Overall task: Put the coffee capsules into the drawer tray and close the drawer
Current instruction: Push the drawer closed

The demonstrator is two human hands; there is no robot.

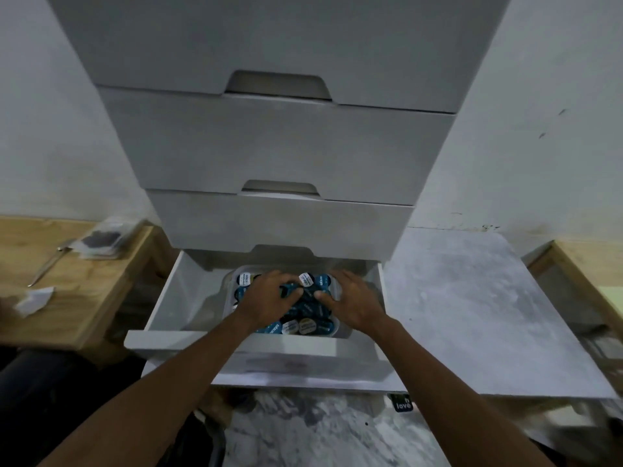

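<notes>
Blue, white and black coffee capsules (305, 315), lid print too blurred to read, fill the clear tray (338, 291) in the open bottom drawer (188, 298), where the left hand (266, 298) and right hand (350, 298) press spread fingers on them, neither grip closed around 1.

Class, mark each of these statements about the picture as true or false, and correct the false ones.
1. The drawer holding the capsules is open. True.
2. Both hands are over the capsules in the tray. True: the left hand and the right hand rest on them.
3. The tray sits on the wooden table. False: it is inside the drawer.
4. The two drawers above are pulled out. False: they are shut.
5. A pen lies on the wooden table at left. True.
</notes>
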